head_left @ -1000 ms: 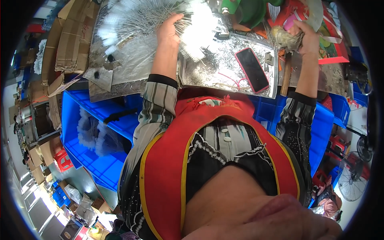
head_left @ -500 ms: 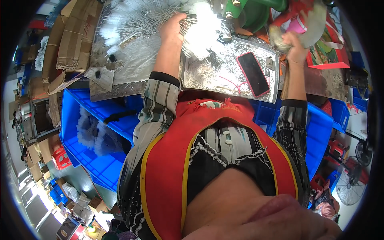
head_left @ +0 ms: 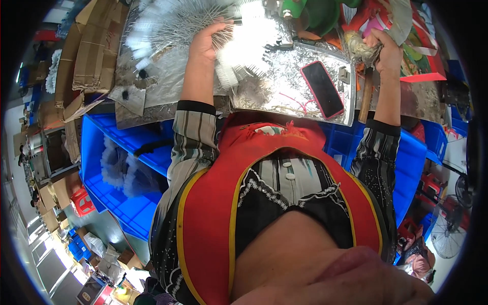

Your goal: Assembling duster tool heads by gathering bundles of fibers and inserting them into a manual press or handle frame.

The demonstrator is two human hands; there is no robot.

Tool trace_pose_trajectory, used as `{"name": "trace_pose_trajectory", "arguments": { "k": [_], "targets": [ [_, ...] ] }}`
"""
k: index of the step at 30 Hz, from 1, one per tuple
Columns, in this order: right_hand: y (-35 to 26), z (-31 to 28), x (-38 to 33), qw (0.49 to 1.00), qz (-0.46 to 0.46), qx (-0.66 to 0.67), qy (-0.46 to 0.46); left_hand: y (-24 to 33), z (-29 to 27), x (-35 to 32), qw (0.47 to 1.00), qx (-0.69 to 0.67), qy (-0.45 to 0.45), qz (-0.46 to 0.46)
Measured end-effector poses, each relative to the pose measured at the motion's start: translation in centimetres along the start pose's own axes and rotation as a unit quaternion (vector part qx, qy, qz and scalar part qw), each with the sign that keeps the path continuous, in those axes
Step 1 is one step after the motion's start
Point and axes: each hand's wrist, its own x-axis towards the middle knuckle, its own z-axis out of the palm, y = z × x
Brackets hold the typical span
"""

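Note:
At the far middle-left, my left hand [head_left: 204, 44] is closed round the thin wire stems of some white-bristled brushes [head_left: 246, 48], which are washed out by glare. A large fan of the same kind of brushes [head_left: 188, 18] lies spread beyond it, stems toward my fingers. On the far right, my right hand [head_left: 389, 53] grips a tan, stringy bundle [head_left: 360, 48]; what the strands are made of I cannot make out. Between my hands, a dark-screened phone [head_left: 323, 90] in a pink case rests on the metal tray [head_left: 284, 114], among scattered short bits of wire.
A green machine [head_left: 317, 18] stands at the far edge. A wooden handle [head_left: 366, 96] projects below my right hand, near a red bag [head_left: 429, 63]. Cardboard boxes [head_left: 96, 56] rise at left. Blue crates [head_left: 122, 203] sit below the bench, one with white bristly pieces [head_left: 119, 170].
My left hand has shifted left with the brush stems. My right hand has moved slightly right, turning the tan bundle, and the wooden handle shows more.

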Motion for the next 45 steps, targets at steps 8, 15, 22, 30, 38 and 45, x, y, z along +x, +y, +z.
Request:
{"name": "trace_pose_trajectory", "arguments": {
  "k": [8, 15, 22, 30, 38, 45],
  "targets": [
    [0.3, -0.4, 0.1, 0.999, -0.018, -0.01, -0.029, -0.6, 0.5, -0.6, 0.996, -0.074, -0.011, 0.051],
    [0.7, -1.8, 1.4, 0.999, -0.007, -0.003, -0.043, -1.1, -0.1, -0.2, 0.993, -0.06, 0.025, 0.102],
    [-5.0, -0.3, 1.9, 0.99, 0.1, -0.051, -0.089, -1.0, 0.2, -0.1, 0.995, -0.059, 0.022, 0.079],
    [-0.2, 0.5, 0.2, 0.999, -0.041, -0.001, -0.025, -0.7, -0.1, -0.8, 0.994, -0.046, 0.037, 0.087],
    [5.9, 0.9, -0.2, 0.981, -0.185, 0.031, -0.05, -0.4, 0.1, -2.4, 1.0, 0.009, 0.024, 0.014],
    [4.4, 0.6, -3.3, 0.976, -0.136, -0.166, 0.046, -1.6, 0.0, -1.5, 0.999, -0.002, 0.031, 0.025]
  ]
}}
